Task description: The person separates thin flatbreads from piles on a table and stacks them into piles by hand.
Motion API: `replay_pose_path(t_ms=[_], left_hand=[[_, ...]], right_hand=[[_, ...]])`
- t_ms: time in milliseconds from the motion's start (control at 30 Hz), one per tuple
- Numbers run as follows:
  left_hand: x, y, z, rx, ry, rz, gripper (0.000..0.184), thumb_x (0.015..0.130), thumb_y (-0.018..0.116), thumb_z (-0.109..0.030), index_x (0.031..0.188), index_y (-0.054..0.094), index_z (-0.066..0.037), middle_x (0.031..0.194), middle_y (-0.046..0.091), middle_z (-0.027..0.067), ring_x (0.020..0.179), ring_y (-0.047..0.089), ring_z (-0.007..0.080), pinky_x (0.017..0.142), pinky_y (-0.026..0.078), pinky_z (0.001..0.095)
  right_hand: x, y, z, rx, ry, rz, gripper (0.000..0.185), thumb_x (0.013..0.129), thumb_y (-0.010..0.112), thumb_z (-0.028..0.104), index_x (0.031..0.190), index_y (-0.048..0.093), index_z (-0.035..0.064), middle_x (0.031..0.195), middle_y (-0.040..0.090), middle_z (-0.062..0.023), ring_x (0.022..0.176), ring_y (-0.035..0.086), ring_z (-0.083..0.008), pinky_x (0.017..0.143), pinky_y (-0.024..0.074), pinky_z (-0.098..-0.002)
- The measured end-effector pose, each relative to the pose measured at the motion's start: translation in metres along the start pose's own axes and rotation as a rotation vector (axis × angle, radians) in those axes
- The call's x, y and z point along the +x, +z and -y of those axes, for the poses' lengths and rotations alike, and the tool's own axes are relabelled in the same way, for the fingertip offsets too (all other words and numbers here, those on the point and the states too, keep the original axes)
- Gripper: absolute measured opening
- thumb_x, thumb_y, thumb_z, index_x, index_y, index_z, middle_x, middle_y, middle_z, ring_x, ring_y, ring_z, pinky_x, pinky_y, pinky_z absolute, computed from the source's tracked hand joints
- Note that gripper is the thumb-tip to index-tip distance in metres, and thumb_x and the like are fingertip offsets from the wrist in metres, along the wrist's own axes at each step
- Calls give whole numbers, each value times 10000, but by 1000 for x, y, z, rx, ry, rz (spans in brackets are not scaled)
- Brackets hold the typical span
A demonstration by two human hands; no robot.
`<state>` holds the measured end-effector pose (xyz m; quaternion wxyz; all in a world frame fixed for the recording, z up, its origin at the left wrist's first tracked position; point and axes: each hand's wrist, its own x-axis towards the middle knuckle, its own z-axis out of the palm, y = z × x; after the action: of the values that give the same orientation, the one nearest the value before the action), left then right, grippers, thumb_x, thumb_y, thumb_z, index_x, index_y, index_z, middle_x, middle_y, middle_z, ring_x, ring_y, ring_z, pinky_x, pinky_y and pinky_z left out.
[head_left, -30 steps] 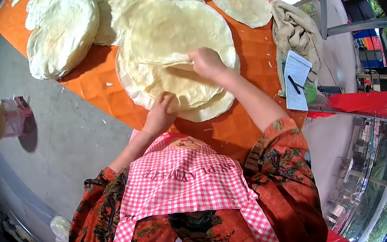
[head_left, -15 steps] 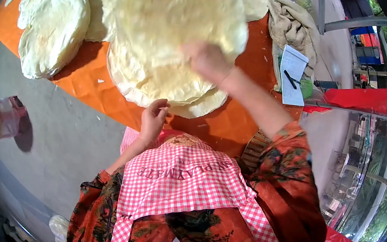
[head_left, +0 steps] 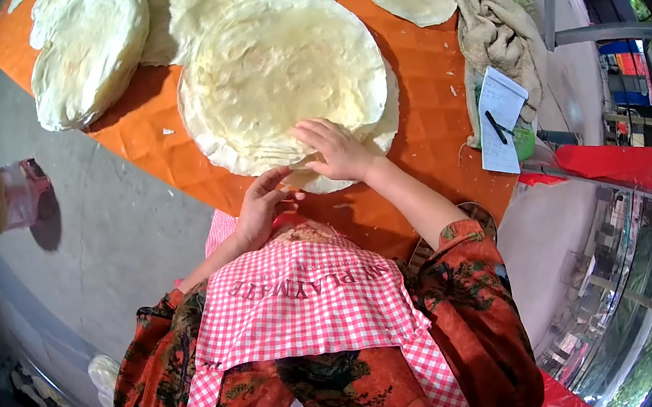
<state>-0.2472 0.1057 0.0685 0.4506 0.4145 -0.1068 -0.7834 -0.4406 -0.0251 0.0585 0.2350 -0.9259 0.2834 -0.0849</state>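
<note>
Flatbread stack [head_left: 285, 68]: on the orange cloth [head_left: 426, 118], directly in front of the apron [head_left: 305, 307].
Right hand [head_left: 333, 149]: laid over the near right edge, with fingers close together; pinch on any sheet impossible to tell.
Left hand [head_left: 262, 205]: loosely spread by the near edge; contact uncertain.
Step in hand: apparently evening the stack.
Next move: likely calling for light fingertip control of thin rims.

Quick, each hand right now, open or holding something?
Left hand: open, fingers loosely bent near the flatbread stack, nothing visibly held.
Right hand: open, resting on the flatbread stack.
</note>
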Motion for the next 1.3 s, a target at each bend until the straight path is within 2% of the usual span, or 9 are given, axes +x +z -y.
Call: replay_pose_path(t_ms=[367, 633, 733, 900, 967, 1033, 1133, 1267, 1300], left_hand=[[-1, 4, 1, 37, 37, -6, 453, 894, 451, 58, 1340, 397, 1, 1316, 476, 112, 907, 645, 209, 735, 533, 282], [6, 8, -2, 158, -156, -7, 494, 914, 459, 0, 1397, 388, -77, 889, 618, 75, 791, 619, 171, 721, 548, 298], [6, 12, -8, 96, -236, -17, 472, 929, 469, -95, 1393, 387, -74, 811, 565, 52, 739, 578, 146, 701, 525, 286], [14, 6, -3, 101, -166, -3, 461, 928, 475, -71, 1378, 389, -19, 826, 581, 71, 744, 571, 149, 682, 483, 265], [11, 3, -2, 104, -153, -6, 469, 925, 482, -71, 1382, 386, -22, 824, 581, 68, 744, 571, 147, 681, 485, 265], [8, 5, -6, 51, -132, 29, 481, 925, 476, -57, 1394, 372, -28, 818, 583, 73, 732, 576, 150, 686, 488, 268], [4, 8, -11, -26, -114, 76, 509, 918, 435, -9, 1418, 346, -48, 822, 598, 91, 744, 589, 167, 707, 498, 282], [-3, 17, -22, -46, -100, 106, 538, 911, 415, 19, 1435, 326, -66, 857, 609, 111, 755, 598, 179, 718, 505, 288], [-1, 15, -20, -48, -107, 109, 541, 912, 414, 21, 1438, 323, -70, 868, 610, 114, 758, 600, 180, 720, 506, 288]], right_hand=[[-1, 2, -9, -8, -80, 3, 647, 705, 586, 33, 1332, 426, 68, 1349, 454, -135, 1258, 426, -304, 1065, 359, -395], [28, 10, -12, 23, 138, -169, 387, 696, 557, -36, 1064, 648, 46, 1087, 653, -114, 988, 615, -275, 847, 510, -360], [83, -87, -21, 193, 537, 137, 339, 698, 523, -55, 978, 698, 26, 946, 696, -127, 875, 643, -191, 775, 498, -309], [168, -274, -34, 293, 57, -414, 228, 709, 559, -35, 898, 685, -11, 815, 699, -103, 755, 615, -144, 678, 492, -312], [177, -306, -19, 96, 81, -222, 276, 728, 553, -31, 959, 692, 27, 820, 708, -73, 745, 591, -99, 676, 488, -299], [152, -297, 36, -131, 75, -151, 277, 742, 564, -2, 977, 698, 60, 814, 710, -70, 733, 590, -95, 674, 489, -295], [109, -184, 16, -276, -52, -311, 170, 823, 599, 157, 932, 698, 72, 838, 674, -127, 748, 650, -295, 667, 517, -369], [39, -40, -1, -135, 3, -132, 225, 740, 553, 22, 926, 676, 52, 899, 672, -119, 841, 647, -284, 740, 532, -376], [22, -8, -10, -111, -1, -116, 169, 753, 517, 63, 868, 640, 75, 819, 632, -101, 783, 617, -288, 656, 509, -392]])
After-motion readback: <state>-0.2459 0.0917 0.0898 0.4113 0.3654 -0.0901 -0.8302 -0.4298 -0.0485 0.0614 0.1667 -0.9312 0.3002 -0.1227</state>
